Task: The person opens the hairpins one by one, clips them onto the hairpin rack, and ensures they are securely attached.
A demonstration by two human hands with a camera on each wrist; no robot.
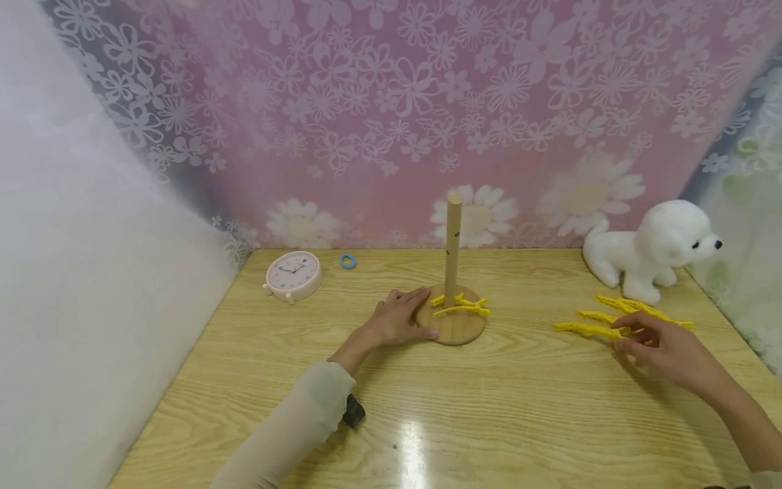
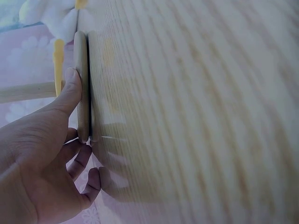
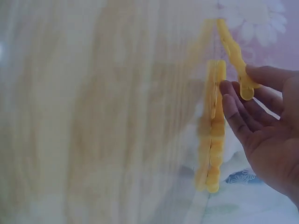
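A wooden post [image 1: 451, 251] stands upright on a round wooden base [image 1: 455, 334]. Yellow branch-shaped pieces [image 1: 467, 310] lie across the base around the post's foot. My left hand [image 1: 397, 322] holds the base by its left side, and in the left wrist view the thumb lies over the upper face with fingers at the edge. On the right, my right hand [image 1: 662, 348] pinches one yellow branch-shaped piece [image 3: 233, 53] between thumb and fingers, its far end tilted up off the table. More yellow pieces [image 3: 216, 140] lie on the table beside the fingers.
A white toy dog [image 1: 656, 248] sits at the back right, just behind the loose yellow pieces. At the back left are a pink alarm clock [image 1: 294, 275] and a small blue ring [image 1: 347, 261]. A flowered pink curtain [image 1: 366, 136] hangs along the table's back edge.
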